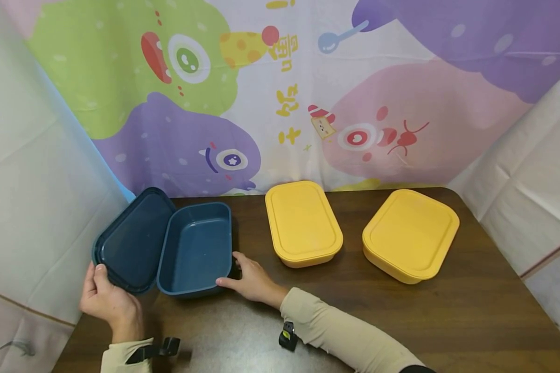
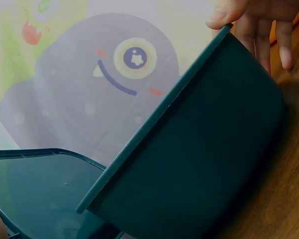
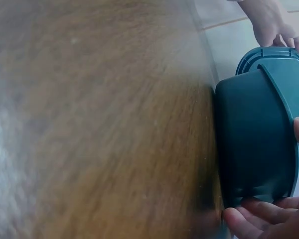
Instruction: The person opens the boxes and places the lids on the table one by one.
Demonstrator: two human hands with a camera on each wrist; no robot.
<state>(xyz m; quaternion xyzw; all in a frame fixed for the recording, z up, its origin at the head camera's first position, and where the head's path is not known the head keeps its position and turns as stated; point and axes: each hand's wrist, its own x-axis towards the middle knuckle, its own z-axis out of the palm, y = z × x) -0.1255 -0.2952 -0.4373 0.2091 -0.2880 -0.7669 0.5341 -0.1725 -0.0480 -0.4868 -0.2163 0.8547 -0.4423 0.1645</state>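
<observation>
A dark blue food box [image 1: 198,248] stands uncovered on the table at the left, nothing inside it. Its dark blue lid [image 1: 133,241] is held tilted just left of the box, underside partly facing up. With thumb and fingers, my left hand [image 1: 109,300] grips the lid's near edge. My right hand [image 1: 252,281] holds the box's near right corner, thumb at the rim and fingers against the outer wall. In the right wrist view, those fingers [image 3: 259,211] touch the wall of the box [image 3: 254,139] low down. The left wrist view shows the box [image 2: 189,144] side-on.
Two yellow boxes with yellow lids on, one in the middle [image 1: 304,220] and one at the right [image 1: 410,230], stand on the brown wooden table [image 1: 354,311]. A cartoon-printed cloth [image 1: 280,171] hangs behind the table's back edge. White cloth walls flank both sides.
</observation>
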